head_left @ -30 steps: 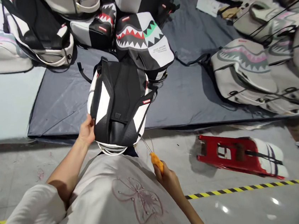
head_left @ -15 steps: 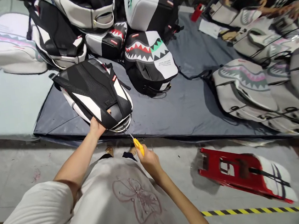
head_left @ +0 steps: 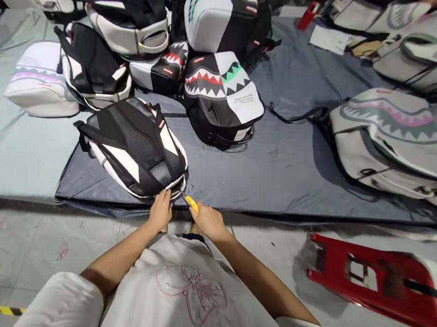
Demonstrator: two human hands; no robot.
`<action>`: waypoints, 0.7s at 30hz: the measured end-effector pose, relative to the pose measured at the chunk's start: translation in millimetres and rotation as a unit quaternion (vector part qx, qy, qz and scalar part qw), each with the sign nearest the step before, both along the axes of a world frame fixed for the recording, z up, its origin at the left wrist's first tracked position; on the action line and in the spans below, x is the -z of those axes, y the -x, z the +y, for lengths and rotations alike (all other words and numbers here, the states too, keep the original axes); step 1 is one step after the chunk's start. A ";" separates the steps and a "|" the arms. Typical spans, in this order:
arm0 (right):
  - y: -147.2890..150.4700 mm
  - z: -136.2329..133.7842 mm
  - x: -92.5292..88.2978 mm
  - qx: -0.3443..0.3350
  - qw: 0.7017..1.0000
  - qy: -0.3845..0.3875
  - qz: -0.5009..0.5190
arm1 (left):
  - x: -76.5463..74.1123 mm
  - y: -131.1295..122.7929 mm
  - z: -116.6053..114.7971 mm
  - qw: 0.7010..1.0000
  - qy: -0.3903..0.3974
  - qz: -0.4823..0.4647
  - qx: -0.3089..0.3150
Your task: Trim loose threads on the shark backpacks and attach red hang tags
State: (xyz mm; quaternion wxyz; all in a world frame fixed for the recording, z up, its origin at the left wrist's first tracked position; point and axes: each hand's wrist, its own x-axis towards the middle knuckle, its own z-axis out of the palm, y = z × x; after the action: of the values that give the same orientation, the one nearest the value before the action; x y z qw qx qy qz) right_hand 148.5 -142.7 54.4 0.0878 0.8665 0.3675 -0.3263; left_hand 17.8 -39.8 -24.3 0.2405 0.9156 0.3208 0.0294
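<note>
A table with a dark grey cover carries a grey backpack at right, its flap marked with zigzag teeth. On the floor near the table's edge stands a red stool. The black-and-white backpack lies straps up at the table's near edge, beside a two-tone backpack. The left hand grasps its near end by the white-trimmed handle; the right hand clasps a yellow-handled tool, whose thin tip seems to meet that handle, though it is too small to be sure.
</note>
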 end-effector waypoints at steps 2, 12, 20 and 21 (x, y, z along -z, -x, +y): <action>-12.8 -3.0 2.2 -0.016 1.000 -0.007 0.014 | 7.8 -17.7 -2.6 0.999 0.000 0.035 -0.023; -57.0 -9.1 18.4 -0.071 0.992 -0.083 0.064 | -16.1 -70.4 36.1 0.983 -0.135 0.022 -0.122; -79.3 -6.9 -9.2 -0.056 0.978 -0.197 0.051 | -92.0 -134.7 88.6 0.920 -0.027 -0.216 -0.325; -81.3 -6.4 -16.8 -0.054 0.972 -0.224 0.056 | -108.9 -138.3 92.7 0.876 -0.008 -0.311 -0.369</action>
State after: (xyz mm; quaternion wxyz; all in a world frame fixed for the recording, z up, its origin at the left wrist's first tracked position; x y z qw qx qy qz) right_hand 229.8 -149.0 71.2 -0.1114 0.8235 0.4816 -0.2785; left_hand 156.1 52.8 84.6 0.2922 0.6765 0.5439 0.4015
